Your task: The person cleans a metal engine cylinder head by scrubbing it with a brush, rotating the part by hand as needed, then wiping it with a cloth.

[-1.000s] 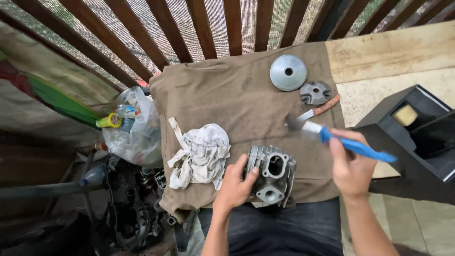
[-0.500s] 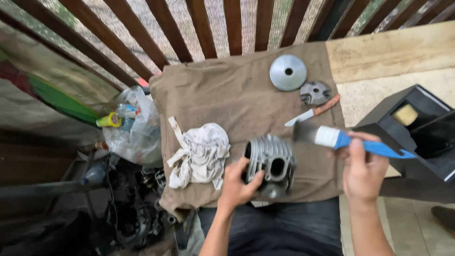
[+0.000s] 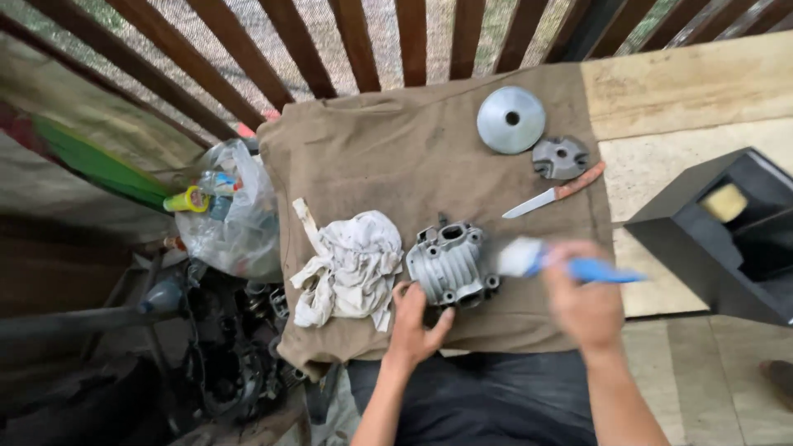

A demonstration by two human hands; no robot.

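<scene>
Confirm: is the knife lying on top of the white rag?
No, the knife lies on the bare brown cloth below the two metal parts, well apart from the white rag.
</scene>
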